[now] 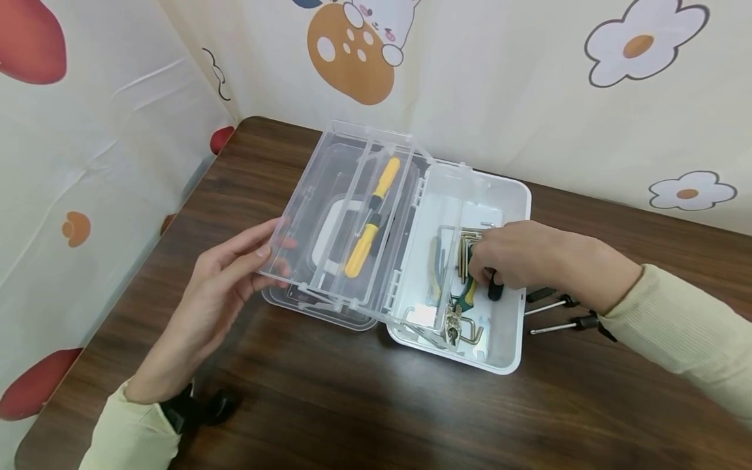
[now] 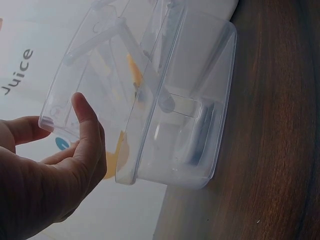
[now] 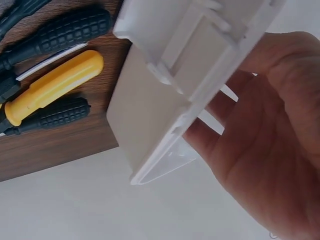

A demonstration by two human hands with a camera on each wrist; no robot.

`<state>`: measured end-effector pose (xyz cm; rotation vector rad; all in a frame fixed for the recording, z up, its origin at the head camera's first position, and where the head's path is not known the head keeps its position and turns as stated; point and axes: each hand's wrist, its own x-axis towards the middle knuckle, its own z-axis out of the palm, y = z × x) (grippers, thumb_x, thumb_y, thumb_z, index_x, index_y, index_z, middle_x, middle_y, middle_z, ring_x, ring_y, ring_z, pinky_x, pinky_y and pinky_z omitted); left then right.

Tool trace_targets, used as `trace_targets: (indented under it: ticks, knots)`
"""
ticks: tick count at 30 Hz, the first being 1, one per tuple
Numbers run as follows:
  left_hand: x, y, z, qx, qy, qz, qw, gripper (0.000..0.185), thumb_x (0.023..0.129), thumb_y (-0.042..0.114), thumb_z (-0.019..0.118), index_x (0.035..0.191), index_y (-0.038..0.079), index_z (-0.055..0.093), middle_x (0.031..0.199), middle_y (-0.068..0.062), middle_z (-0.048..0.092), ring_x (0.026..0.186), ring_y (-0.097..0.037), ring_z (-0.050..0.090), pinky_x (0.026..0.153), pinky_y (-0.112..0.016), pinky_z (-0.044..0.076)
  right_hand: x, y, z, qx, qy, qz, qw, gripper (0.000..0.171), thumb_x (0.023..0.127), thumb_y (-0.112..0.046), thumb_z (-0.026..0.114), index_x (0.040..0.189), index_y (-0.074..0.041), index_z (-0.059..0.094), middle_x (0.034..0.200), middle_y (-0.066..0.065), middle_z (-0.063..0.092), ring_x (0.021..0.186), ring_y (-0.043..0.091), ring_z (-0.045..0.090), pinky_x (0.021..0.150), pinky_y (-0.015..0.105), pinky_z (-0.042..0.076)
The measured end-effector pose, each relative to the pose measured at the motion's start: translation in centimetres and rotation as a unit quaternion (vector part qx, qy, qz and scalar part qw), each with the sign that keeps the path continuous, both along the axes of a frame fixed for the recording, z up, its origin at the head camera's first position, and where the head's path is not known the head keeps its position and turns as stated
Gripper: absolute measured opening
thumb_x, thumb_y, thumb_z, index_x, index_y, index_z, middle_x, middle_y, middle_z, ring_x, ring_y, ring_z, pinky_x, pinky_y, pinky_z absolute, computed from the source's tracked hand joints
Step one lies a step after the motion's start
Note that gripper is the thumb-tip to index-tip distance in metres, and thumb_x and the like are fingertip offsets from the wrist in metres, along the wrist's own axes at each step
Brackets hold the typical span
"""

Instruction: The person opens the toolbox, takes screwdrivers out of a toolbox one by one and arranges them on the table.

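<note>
My left hand (image 1: 226, 287) pinches the near left corner of a clear plastic tray (image 1: 299, 215), thumb above and fingers beneath. The tray hangs on link arms over the opened clear lid (image 2: 200, 160) of a white toolbox (image 1: 510, 349). Two yellow-handled screwdrivers (image 1: 361, 251) lie in the tray. Inside the box my right hand (image 1: 517, 251) reaches down with bent fingers, beside pliers with green and yellow handles (image 1: 466, 300) and a black handle-like piece (image 1: 496, 287). Its fingertips are hidden, behind the box wall in the right wrist view, so its hold is unclear.
Several hex keys (image 1: 464, 258) and a second, pale-handled tool (image 1: 436, 267) lie in the box. Right of it are black-handled screwdrivers (image 1: 581, 322), with a yellow-handled one (image 3: 57, 86) among them. A printed cloth (image 1: 499, 85) hangs behind the dark wooden table (image 1: 329, 405).
</note>
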<state>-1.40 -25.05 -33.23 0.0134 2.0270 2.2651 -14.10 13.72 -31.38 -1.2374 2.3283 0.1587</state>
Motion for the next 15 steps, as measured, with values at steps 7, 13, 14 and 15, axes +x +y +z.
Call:
trace_targets:
  ticks: [7,13,14,15]
  knots:
    - [0.0,0.1,0.1,0.002,0.004,-0.001,1.0,0.041,0.109,0.009,0.051,0.15,0.007,0.055,0.121,-0.008,0.075,0.087,-0.014,0.073,0.081,-0.029,0.064,0.7,-0.1,0.2,0.001,0.023,0.014,1.0,0.033,0.084,-0.001,0.079,0.078,-0.031,0.067,0.082,-0.014,0.064,0.082,0.011,0.051,0.072,0.035,0.045]
    - [0.0,0.1,0.1,-0.003,0.001,-0.002,1.0,0.041,0.11,0.011,0.052,0.151,0.005,0.054,0.12,-0.006,0.075,0.086,-0.013,0.073,0.081,-0.028,0.064,1.2,0.2,0.7,-0.014,0.075,0.038,0.996,0.039,0.082,0.003,0.078,0.078,-0.033,0.064,0.083,-0.016,0.063,0.084,0.01,0.051,0.071,0.034,0.039]
    - [0.0,0.1,0.1,-0.004,0.0,-0.002,1.0,0.042,0.11,0.011,0.052,0.151,0.005,0.054,0.12,-0.006,0.075,0.086,-0.013,0.073,0.081,-0.028,0.064,1.2,0.3,0.8,-0.018,0.084,0.04,0.996,0.041,0.08,0.006,0.077,0.078,-0.033,0.063,0.083,-0.016,0.063,0.083,0.01,0.05,0.071,0.033,0.038]
    - [0.1,0.1,0.1,-0.003,0.0,-0.002,1.0,0.042,0.11,0.011,0.052,0.151,0.005,0.054,0.12,-0.006,0.075,0.087,-0.013,0.072,0.081,-0.028,0.064,1.3,0.4,0.9,-0.022,0.092,0.042,0.995,0.043,0.078,0.008,0.076,0.079,-0.033,0.063,0.084,-0.016,0.062,0.083,0.01,0.05,0.071,0.033,0.038]
